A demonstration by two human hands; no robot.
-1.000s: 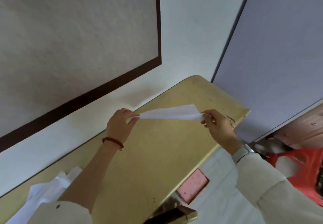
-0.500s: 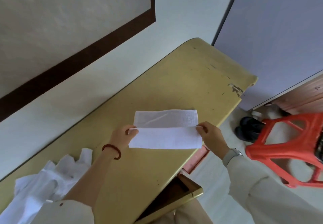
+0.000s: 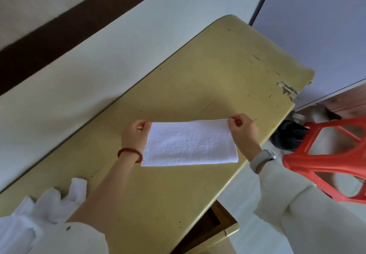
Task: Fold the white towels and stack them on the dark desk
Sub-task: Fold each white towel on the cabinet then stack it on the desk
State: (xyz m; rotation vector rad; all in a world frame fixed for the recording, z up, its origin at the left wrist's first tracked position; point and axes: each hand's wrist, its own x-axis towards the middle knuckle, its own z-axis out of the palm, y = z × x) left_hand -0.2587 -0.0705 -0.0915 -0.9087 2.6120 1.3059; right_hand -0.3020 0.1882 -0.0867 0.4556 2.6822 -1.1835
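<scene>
towel (image 3: 189, 143): one white towel, already folded into a long band, lying flat on the bench (image 3: 227, 75) between the two hands.
long axis: runs left to right from where the person stands, one short end at each hand; the long folded edge faces the person, the other long edge lies toward the wall.
left hand (image 3: 135, 135): fingers curled, pinching the far left corner of the towel between thumb and fingertips.
right hand (image 3: 242, 128): the same on the far right corner, a thumb-and-finger pinch, the other fingers tucked in.
which hand is nearer: neither to speak of; each sits right at its own end, so the cloth is spanned evenly.
coming move, as I judge it: with the length lying across, the next fold looks like one short end carried over to meet the other, and either hand could lead.
risk, my guess: the two layers could slide apart if only the top one is pinched; I cannot tell whether both are caught.
pile (image 3: 49, 202): one heap of crumpled white cloth at the near left end of the bench, well apart from the towel; how many towels are in it I cannot count.
finished stack: none that I can see.
hands: two.
stool (image 3: 326, 160): one red plastic stool on the floor beyond the bench's right edge.
</scene>
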